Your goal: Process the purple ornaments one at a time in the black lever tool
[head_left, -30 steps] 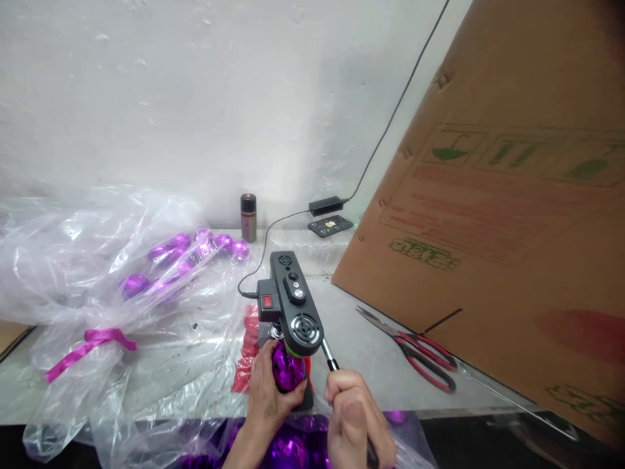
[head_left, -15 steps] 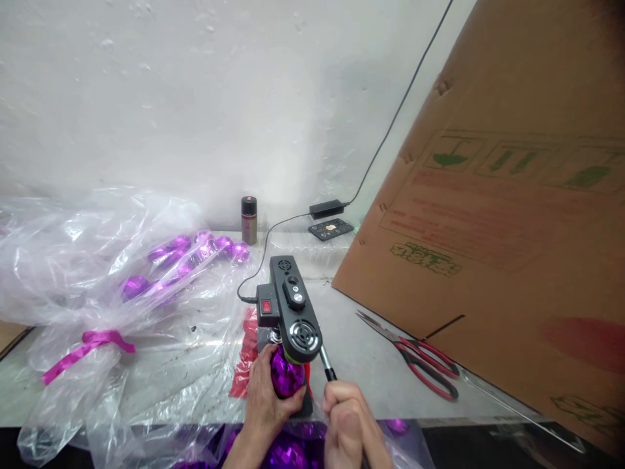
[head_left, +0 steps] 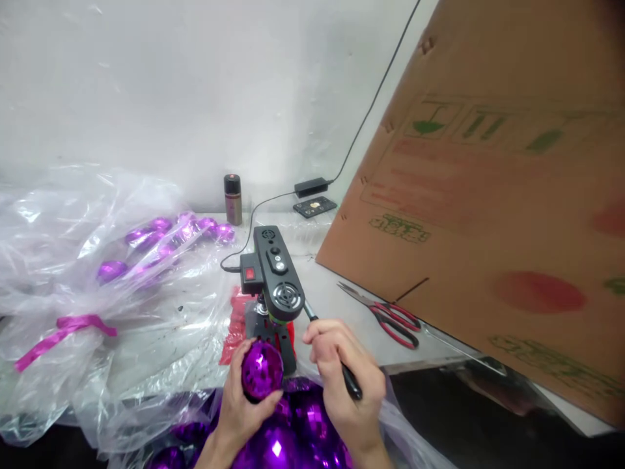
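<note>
Cupping a purple ball (head_left: 262, 369) fingers-up, the left hand (head_left: 243, 400) grips it; right hand (head_left: 344, 376) clasps the lever (head_left: 332, 352).

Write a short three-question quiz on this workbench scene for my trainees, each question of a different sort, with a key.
1. True or false: the left hand holds a purple faceted ball.
2. Which thing does the right hand grip?
A. the red-handled scissors
B. the black lever handle of the small black machine
C. the pink ribbon
3. Fill in: the small dark canister stands upright against the ____ wall.

Key
1. True; the ball sits in front of the machine's base.
2. B; the scissors lie untouched on the table, beside the leaning cardboard sheet.
3. white
</note>
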`<state>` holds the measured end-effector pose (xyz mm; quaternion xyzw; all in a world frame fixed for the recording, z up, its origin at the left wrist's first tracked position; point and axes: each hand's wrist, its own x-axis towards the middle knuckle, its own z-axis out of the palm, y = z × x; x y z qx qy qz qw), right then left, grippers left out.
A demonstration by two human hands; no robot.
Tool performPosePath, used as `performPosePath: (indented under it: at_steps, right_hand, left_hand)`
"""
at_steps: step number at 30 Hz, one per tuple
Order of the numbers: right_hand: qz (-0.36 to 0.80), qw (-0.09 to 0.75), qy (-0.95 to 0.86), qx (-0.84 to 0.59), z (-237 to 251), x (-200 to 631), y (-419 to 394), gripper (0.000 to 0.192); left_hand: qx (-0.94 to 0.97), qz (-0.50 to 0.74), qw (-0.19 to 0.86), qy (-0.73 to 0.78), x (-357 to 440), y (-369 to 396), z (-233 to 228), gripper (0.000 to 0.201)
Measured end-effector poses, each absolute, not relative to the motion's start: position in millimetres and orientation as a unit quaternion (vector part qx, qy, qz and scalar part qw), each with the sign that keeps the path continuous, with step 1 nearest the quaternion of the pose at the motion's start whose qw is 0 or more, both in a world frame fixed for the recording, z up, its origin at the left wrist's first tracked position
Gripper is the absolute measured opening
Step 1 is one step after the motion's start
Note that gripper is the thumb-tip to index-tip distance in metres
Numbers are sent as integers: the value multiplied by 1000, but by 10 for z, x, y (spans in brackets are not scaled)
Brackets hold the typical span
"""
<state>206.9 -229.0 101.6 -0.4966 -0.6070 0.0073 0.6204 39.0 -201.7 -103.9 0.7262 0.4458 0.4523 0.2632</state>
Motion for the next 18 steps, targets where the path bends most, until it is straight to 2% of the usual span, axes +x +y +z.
performPosePath:
  at_steps: [2,3,5,6,9,12,15,18]
  right_hand:
    - [7,588,-625,-514,968,2150,-2346,7]
    - [2,566,-630,-531,925,2203,-2382,13]
    - [-26,511,-636,-578,798,2336,-2480,38]
    - [-48,478,-636,-604,715,2417,-2545,40]
    - [-112,379,-626,-672,401,2701,-2828,31]
    - [-140,285,-620,-718,50,2992,-3238,40]
    - [-106,197,-579,-784,-224,3220,-3701,47]
    - [-21,138,-511,-848,-328,3367,-4094,56]
  left_hand:
    - [770,432,244,401,179,-2201,-1086,89]
    - [794,415,234,378,85,-2282,-1114,89]
    - [822,391,218,353,-61,-2417,-1171,87]
    - [825,386,214,353,-108,-2473,-1197,84]
    - [798,374,227,415,-158,-2612,-1247,66]
    - [776,351,246,462,-123,-2719,-1271,55]
    - [792,337,238,450,-72,-2781,-1272,57]
    - [821,321,204,427,-78,-2782,-1184,62]
